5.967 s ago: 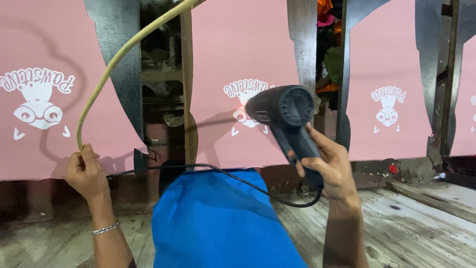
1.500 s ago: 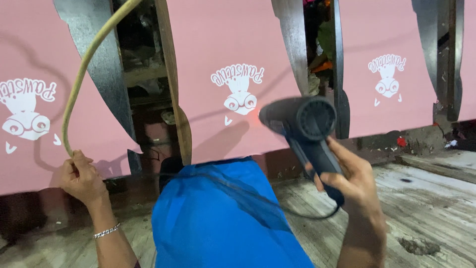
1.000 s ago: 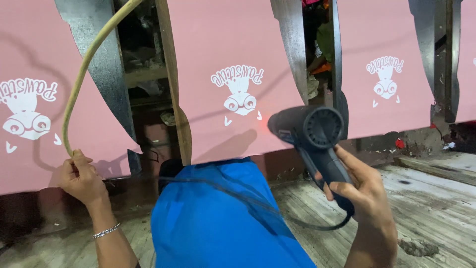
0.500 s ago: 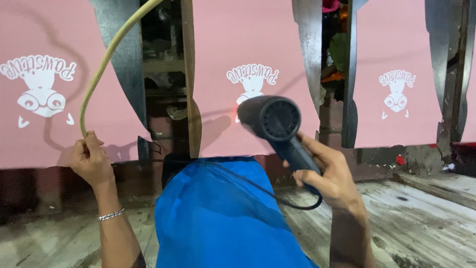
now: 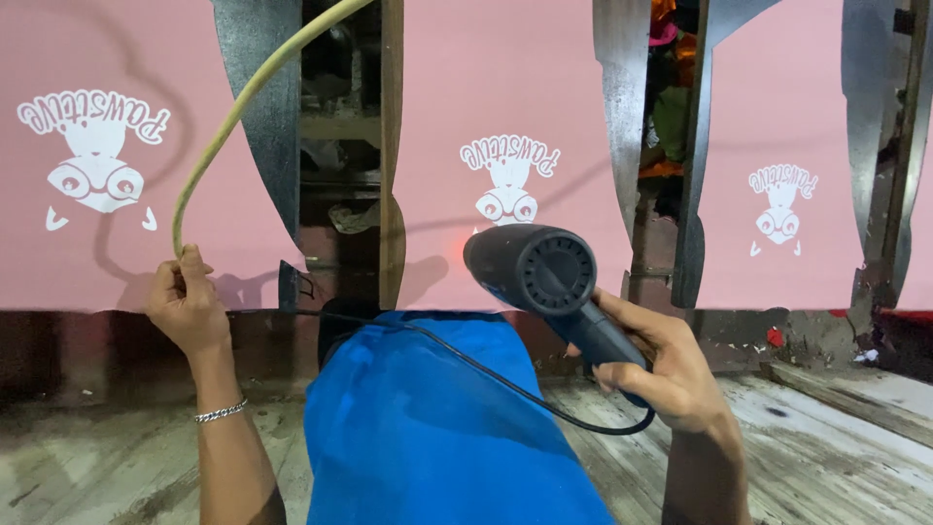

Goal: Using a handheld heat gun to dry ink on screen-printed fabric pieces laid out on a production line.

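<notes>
Right hand (image 5: pixel 671 374) grips black hair dryer (image 5: pixel 544 277) at frame centre, handle slanting down-right, barrel aimed away at middle pink panel (image 5: pixel 515 117) with white print. Left hand (image 5: pixel 185 301) clenched on yellowish hose (image 5: pixel 243 107) curving to upper centre. Matching pink panels left and right.

Three pink printed panels hang side by side: the left panel (image 5: pixel 107 146), middle panel (image 5: pixel 505 146) and right panel (image 5: pixel 777 146), each bearing a white cartoon logo with lettering.

The yellowish hose (image 5: pixel 243 107) runs off the top edge, its far end seemingly unseen.
</notes>
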